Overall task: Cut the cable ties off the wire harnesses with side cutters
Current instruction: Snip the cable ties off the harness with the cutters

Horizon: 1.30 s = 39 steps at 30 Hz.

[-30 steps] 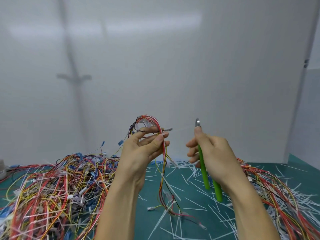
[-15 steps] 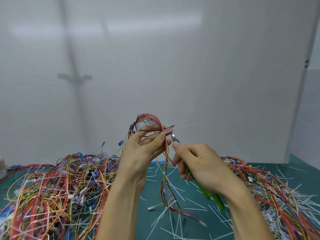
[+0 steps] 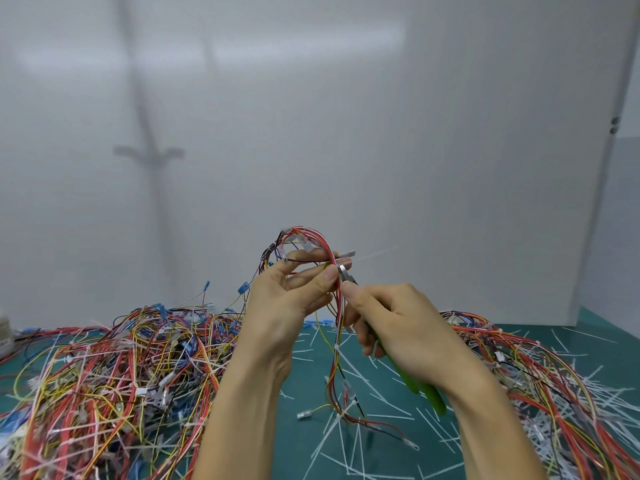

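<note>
My left hand [image 3: 291, 303] holds up a wire harness [image 3: 337, 327] of red, yellow and black wires, pinching it near the top of its loop; the rest hangs down to the table. A white cable tie [image 3: 375, 253] sticks out to the right from the pinched spot. My right hand [image 3: 398, 327] grips green-handled side cutters [image 3: 424, 393]. Their metal jaws [image 3: 346, 276] sit against the harness right beside my left fingertips, just below the tie.
A big tangle of tied harnesses [image 3: 104, 375] covers the green table [image 3: 388, 431] on the left. Another pile of harnesses [image 3: 540, 375] lies on the right. Several cut white ties [image 3: 363, 375] litter the middle. A white wall stands close behind.
My right hand has swung the cutters left from an upright pose apart from the harness until the jaws meet the wires at my left fingertips. My left hand stayed put.
</note>
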Tool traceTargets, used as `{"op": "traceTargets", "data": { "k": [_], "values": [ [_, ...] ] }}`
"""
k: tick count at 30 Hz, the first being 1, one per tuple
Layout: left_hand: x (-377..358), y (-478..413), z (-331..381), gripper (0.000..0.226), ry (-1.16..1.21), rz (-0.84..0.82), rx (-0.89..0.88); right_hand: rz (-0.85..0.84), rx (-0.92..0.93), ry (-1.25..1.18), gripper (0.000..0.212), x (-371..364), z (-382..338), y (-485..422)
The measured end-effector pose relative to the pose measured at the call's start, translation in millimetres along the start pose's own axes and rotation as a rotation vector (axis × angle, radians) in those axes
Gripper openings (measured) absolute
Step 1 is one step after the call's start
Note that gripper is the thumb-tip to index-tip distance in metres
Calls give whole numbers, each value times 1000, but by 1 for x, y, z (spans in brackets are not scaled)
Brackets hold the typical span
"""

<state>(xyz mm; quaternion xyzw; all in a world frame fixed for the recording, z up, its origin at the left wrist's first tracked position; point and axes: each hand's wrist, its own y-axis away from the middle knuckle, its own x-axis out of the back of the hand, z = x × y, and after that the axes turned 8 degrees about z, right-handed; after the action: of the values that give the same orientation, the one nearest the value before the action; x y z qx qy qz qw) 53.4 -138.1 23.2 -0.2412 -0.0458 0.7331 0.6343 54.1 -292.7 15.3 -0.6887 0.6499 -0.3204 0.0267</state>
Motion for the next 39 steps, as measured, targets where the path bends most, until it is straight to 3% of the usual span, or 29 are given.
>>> {"op": "traceTargets", "data": {
  "k": [12, 31, 36, 39],
  "values": [
    [-1, -1, 0, 12, -80, 56, -51, -31, -66, -153, 60, -1, -3, 1],
    [-6, 2, 3, 10, -112, 88, -66, 54, -41, 58, 57, 1, -6, 2],
    [-8, 2, 3, 10, -118, 104, -65, 73, -23, 62, 57, 2, -6, 2],
    [-8, 2, 2, 11, -112, 123, -60, 33, -75, -52, 58, 2, -5, 2]
  ]
}}
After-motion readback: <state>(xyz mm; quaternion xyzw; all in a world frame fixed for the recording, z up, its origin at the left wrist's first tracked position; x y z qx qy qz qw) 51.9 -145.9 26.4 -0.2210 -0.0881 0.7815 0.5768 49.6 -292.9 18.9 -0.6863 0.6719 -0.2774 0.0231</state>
